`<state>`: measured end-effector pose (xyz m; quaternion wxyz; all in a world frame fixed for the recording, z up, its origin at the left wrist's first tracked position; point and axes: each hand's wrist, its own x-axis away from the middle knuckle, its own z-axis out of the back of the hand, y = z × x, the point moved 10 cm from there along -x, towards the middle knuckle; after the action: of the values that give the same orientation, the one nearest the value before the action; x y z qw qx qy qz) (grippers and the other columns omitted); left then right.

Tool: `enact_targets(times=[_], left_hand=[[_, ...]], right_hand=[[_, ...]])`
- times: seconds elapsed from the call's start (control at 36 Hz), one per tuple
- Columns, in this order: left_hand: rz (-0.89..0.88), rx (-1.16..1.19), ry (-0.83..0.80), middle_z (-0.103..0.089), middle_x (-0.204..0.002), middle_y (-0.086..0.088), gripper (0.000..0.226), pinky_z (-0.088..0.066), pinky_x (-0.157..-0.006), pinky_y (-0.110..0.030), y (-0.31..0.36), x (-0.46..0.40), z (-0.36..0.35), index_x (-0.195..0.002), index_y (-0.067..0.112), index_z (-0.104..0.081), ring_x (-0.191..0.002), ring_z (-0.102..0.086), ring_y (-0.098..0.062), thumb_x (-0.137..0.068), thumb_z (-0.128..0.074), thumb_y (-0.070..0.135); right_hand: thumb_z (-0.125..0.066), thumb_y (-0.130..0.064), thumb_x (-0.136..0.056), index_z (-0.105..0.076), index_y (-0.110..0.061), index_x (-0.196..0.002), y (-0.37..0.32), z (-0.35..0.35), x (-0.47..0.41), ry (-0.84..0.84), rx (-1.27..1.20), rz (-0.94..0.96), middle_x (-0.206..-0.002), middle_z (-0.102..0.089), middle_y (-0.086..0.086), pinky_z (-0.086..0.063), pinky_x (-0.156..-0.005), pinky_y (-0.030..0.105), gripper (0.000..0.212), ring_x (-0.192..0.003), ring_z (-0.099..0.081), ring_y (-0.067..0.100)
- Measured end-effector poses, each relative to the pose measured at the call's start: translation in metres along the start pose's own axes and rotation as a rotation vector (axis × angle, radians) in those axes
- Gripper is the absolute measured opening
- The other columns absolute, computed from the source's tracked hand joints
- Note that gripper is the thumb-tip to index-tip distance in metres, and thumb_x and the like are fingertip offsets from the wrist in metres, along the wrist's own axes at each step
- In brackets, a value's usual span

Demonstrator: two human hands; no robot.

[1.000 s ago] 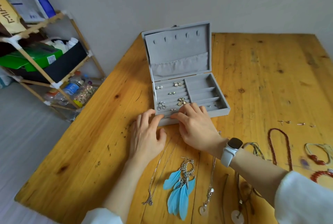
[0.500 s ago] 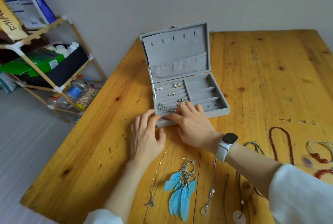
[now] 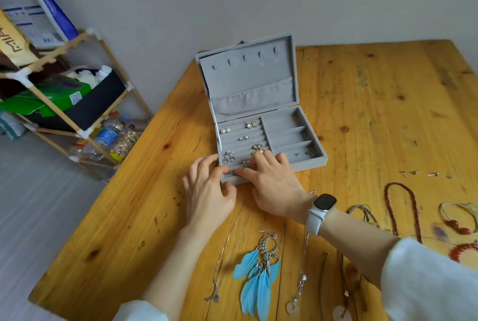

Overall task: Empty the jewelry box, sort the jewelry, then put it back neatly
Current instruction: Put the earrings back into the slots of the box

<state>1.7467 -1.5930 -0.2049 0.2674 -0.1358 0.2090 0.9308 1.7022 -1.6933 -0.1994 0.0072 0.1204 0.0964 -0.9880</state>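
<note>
The grey jewelry box (image 3: 317,150) stands open on the wooden table (image 3: 375,113), lid upright. Several small earrings sit in its left padded slots, among them pearl studs (image 3: 225,130) and a gold bow earring (image 3: 258,149); two tiny studs (image 3: 302,153) lie in the front right compartment. My left hand (image 3: 207,194) rests at the box's front-left corner, fingertips on the rim. My right hand (image 3: 271,181), with a white watch on the wrist, lies over the front row. Its index fingertip meets my left fingertips at a small earring (image 3: 231,172) in the front slot.
Blue feather earrings (image 3: 258,276), thin silver chains (image 3: 227,251), a pendant necklace (image 3: 301,279), a dark red bead necklace (image 3: 401,207), red bead bracelets (image 3: 459,227) and loose studs (image 3: 419,173) lie on the table. A wooden shelf (image 3: 64,103) stands left of the table's edge.
My right hand has slid left along the box's front row until its fingertip meets my left hand's. The left hand has barely moved. The view has shifted slightly.
</note>
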Motion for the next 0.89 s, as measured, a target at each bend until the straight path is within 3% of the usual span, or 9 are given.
enact_targets(times=[0.22,0.42,0.5,0.58,0.67,0.78,0.89], left_hand=[[-0.032,0.089,-0.009,-0.051,-0.127,0.000,0.044,-0.033,-0.090,-0.042,0.017,0.004,0.005,-0.107,0.020,-0.063,-0.119,-0.039,-0.020,-0.070,-0.044,0.033],[-0.193,0.279,0.021,-0.058,-0.110,-0.003,0.037,-0.043,-0.088,-0.043,0.104,0.001,-0.004,-0.102,0.014,-0.065,-0.105,-0.050,-0.021,-0.077,-0.043,0.029],[-0.279,0.359,-0.014,-0.060,-0.103,-0.002,0.033,-0.043,-0.085,-0.035,0.151,0.001,-0.017,-0.100,0.012,-0.064,-0.099,-0.050,-0.017,-0.078,-0.044,0.026],[-0.339,0.427,-0.081,-0.061,-0.099,-0.003,0.032,-0.041,-0.084,-0.030,0.195,0.003,-0.034,-0.099,0.012,-0.064,-0.095,-0.052,-0.018,-0.080,-0.042,0.026],[-0.367,0.422,-0.227,-0.059,-0.108,-0.003,0.033,-0.042,-0.091,-0.030,0.232,0.005,-0.061,-0.109,0.012,-0.062,-0.104,-0.053,-0.019,-0.086,-0.043,0.028],[-0.343,0.385,-0.428,-0.048,-0.125,0.002,0.035,-0.033,-0.095,-0.023,0.262,0.005,-0.098,-0.127,0.015,-0.050,-0.117,-0.044,-0.015,-0.094,-0.047,0.024],[-0.343,0.342,-0.463,-0.048,-0.125,0.002,0.036,-0.032,-0.093,-0.020,0.278,0.000,-0.116,-0.130,0.016,-0.049,-0.117,-0.043,-0.014,-0.095,-0.047,0.024]], right_hand=[[-0.027,-0.024,-0.071,-0.062,-0.015,-0.111,0.017,0.018,0.021,0.010,-0.144,-0.020,-0.096,-0.057,0.006,-0.040,-0.071,0.037,0.054,-0.089,-0.052,0.029],[-0.031,-0.022,-0.078,-0.063,-0.018,-0.108,0.085,0.059,0.083,0.116,-0.170,-0.139,-0.095,-0.060,0.001,-0.044,-0.069,0.036,0.044,-0.087,-0.054,0.024],[-0.038,-0.018,-0.082,-0.064,-0.018,-0.106,0.130,0.069,0.113,0.142,-0.146,-0.262,-0.094,-0.062,0.001,-0.043,-0.069,0.037,0.036,-0.089,-0.056,0.026],[-0.053,-0.009,-0.083,-0.066,-0.018,-0.101,0.176,0.079,0.141,0.181,-0.058,-0.374,-0.092,-0.063,0.001,-0.038,-0.069,0.033,0.024,-0.088,-0.055,0.026],[-0.060,-0.013,-0.084,-0.066,-0.017,-0.100,0.215,0.084,0.163,0.198,0.009,-0.507,-0.092,-0.063,0.003,-0.038,-0.071,0.035,0.017,-0.091,-0.054,0.028],[-0.051,-0.024,-0.091,-0.061,-0.020,-0.112,0.246,0.081,0.173,0.137,0.033,-0.619,-0.105,-0.060,0.002,-0.036,-0.079,0.036,0.023,-0.100,-0.048,0.025],[-0.045,-0.027,-0.093,-0.057,-0.023,-0.116,0.249,0.075,0.168,0.111,0.014,-0.586,-0.109,-0.057,-0.001,-0.033,-0.082,0.034,0.026,-0.102,-0.044,0.021]])
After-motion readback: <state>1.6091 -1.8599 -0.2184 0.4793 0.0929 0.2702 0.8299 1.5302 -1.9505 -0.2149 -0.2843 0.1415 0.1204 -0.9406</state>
